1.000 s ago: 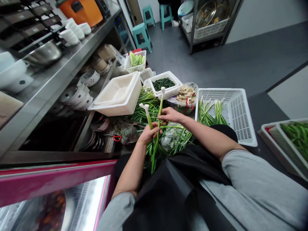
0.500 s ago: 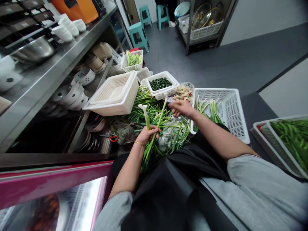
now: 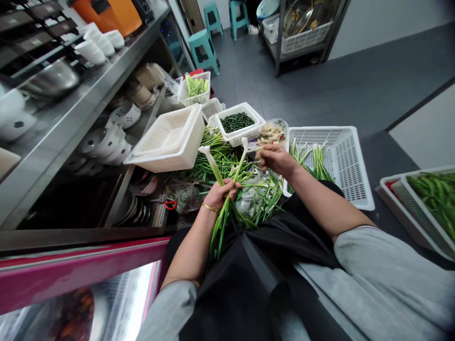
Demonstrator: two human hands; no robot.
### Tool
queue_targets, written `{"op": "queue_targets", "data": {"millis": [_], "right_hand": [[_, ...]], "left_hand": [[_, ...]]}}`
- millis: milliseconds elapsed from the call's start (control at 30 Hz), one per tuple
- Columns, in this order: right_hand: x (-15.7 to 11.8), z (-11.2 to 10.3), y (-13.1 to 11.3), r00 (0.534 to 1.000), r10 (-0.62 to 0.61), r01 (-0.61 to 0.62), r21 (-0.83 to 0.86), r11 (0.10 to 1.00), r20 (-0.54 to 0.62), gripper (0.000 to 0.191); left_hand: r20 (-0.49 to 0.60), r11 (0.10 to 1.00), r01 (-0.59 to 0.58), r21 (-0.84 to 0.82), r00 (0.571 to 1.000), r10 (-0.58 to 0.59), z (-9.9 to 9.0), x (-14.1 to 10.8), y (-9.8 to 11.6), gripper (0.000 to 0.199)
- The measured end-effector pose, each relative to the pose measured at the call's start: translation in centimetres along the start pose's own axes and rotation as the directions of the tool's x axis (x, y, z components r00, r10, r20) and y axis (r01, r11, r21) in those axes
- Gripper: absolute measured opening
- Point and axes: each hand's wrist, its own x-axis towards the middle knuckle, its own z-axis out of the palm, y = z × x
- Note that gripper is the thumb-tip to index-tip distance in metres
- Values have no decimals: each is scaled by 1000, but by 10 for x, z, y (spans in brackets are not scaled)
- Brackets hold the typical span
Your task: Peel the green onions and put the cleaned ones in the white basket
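The person's left hand (image 3: 222,193) wraps around green onions (image 3: 213,163), whose white ends rise above that grip and whose leaves trail below it, while the right hand (image 3: 279,158), fingers curled narrow beside one white end, pinches something too blurred to tell.

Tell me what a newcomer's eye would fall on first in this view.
Probably the long green-and-white scallion stalks near the middle, held in the bare left hand, with the bare right hand just right of their white ends. Next, likely the white rectangular plastic basket farther right, with more green-and-white scallions toward its left side. The glossy magenta frame at lower left might also stand out.
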Motion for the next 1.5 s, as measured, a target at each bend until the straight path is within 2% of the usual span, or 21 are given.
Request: {"op": "queue_targets", "data": {"millis": [33, 100, 167, 200, 233, 300, 333, 367, 433, 467, 533, 633, 700, 833, 967, 1067, 1200, 1267, 1367, 1433, 1500], "right_hand": [[-4, -8, -10, 991, -73, 78, 37, 996, -110, 35], [-12, -28, -27, 931, -207, 232, 49, 971, -300, 31], [-14, -47, -31, 892, -258, 272, -16, 962, -371, 29], [-14, -56, -24, 900, -240, 233, -64, 970, -363, 29], [-12, -62, -12, 926, -179, 144, -128, 981, -332, 30], [-8, -69, 27, 968, 88, -166, -338, 926, -233, 31], [-6, -69, 51, 949, 243, -311, -449, 838, -203, 30], [-3, -68, 76, 905, 373, -421, -552, 720, -204, 28], [3, -66, 119, 814, 524, -530, -691, 492, -251, 24], [8, -66, 136, 789, 551, -547, -721, 426, -272, 22], [25, -67, 160, 750, 592, -573, -735, 361, -294, 18], [56, -69, 190, 710, 619, -643, -667, 376, -336, 17], [71, -62, 216, 662, 643, -708, -602, 369, -384, 24], [77, -35, 278, 534, 730, -817, -482, 316, -426, 36], [76, -23, 313, 473, 763, -863, -403, 303, -441, 34], [84, -29, 307, 498, 730, -862, -358, 359, -468, 21], [89, -33, 257, 631, 636, -776, -341, 531, -444, 11], [83, -26, 219, 700, 599, -713, -352, 606, -388, 16], [64, -3, 162, 786, 587, -617, -299, 727, -195, 29], [47, 17, 132, 803, 593, -591, -218, 777, -64, 32], [30, 36, 107, 792, 610, -605, -161, 780, -23, 27]], "left_hand": [[-10, 1000, 2, -2, 1000, -2, -3, 1, -2, 36], [-75, 999, 22, 34, 997, -20, -13, 1, -2, 35], [-170, 997, 13, 80, 985, 1, -26, 1, 4, 36], [-218, 995, -27, 92, 975, 46, -32, 0, 10, 37], [-263, 991, -93, 96, 958, 115, -38, -2, 17, 38], [-332, 961, -260, 95, 902, 277, -46, -9, 35, 43], [-358, 939, -330, 101, 868, 344, -50, -14, 44, 47], [-375, 921, -371, 120, 842, 388, -52, -20, 51, 48], [-410, 901, -394, 182, 802, 434, -55, -31, 61, 41], [-424, 898, -382, 220, 792, 440, -56, -37, 62, 35], [-439, 892, -342, 296, 780, 445, -58, -44, 60, 26], [-453, 888, -304, 346, 774, 442, -63, -44, 50, 30], [-483, 904, -279, 325, 773, 412, -69, -40, 43, 32], [-532, 962, -134, 239, 810, 245, -85, -32, 32, 33], [-534, 981, 35, 189, 842, 73, -101, -25, 25, 26], [-509, 978, 126, 164, 860, -25, -113, -9, 19, 27], [-486, 963, 170, 211, 873, -48, -117, 31, 1, 35], [-487, 930, 191, 313, 873, -16, -108, 54, -12, 39], [-500, 863, 182, 471, 861, 91, -84, 81, -30, 44], [-424, 834, 88, 545, 887, 184, -67, 88, -40, 44], [-314, 828, 13, 560, 929, 197, -58, 85, -48, 39]]}}
